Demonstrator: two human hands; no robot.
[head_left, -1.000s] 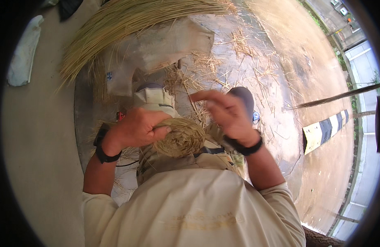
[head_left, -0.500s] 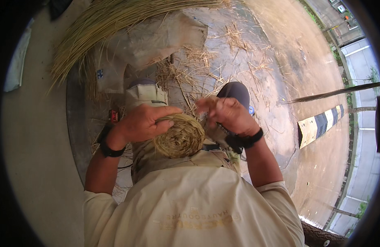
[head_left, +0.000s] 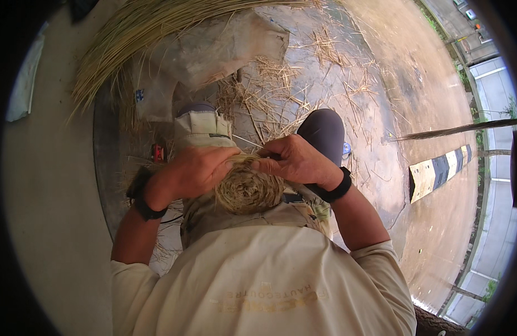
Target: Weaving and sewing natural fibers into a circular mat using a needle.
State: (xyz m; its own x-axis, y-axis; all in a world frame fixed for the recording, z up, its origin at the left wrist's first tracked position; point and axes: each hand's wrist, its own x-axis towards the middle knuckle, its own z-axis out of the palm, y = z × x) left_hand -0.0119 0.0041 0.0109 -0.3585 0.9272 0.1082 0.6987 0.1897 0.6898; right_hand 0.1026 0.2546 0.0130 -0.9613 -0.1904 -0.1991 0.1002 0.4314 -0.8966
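Observation:
A round coil of woven straw (head_left: 249,189), wound in a spiral, rests in my lap against my beige trousers. My left hand (head_left: 201,168) is closed on the coil's upper left edge, thumb on the near face. From the right, my right hand (head_left: 295,161) pinches at the coil's upper right rim, thumb and bent fingers together on the straw. The two hands sit close to each other along the top edge. A thin pale strand (head_left: 248,141) runs between them, just above the coil. The fingertips behind the rim are hidden.
A large bundle of long straw stalks (head_left: 124,47) lies at the far left beside a crumpled translucent plastic sheet (head_left: 213,50). Loose straw bits (head_left: 264,84) litter the grey ground mat. A small red object (head_left: 158,152) is near my left wrist. A black-and-pale striped barrier (head_left: 440,172) lies at right.
My right hand, raised and blurred beside the coil before, has come down and inward onto its rim. My left hand stays on the coil.

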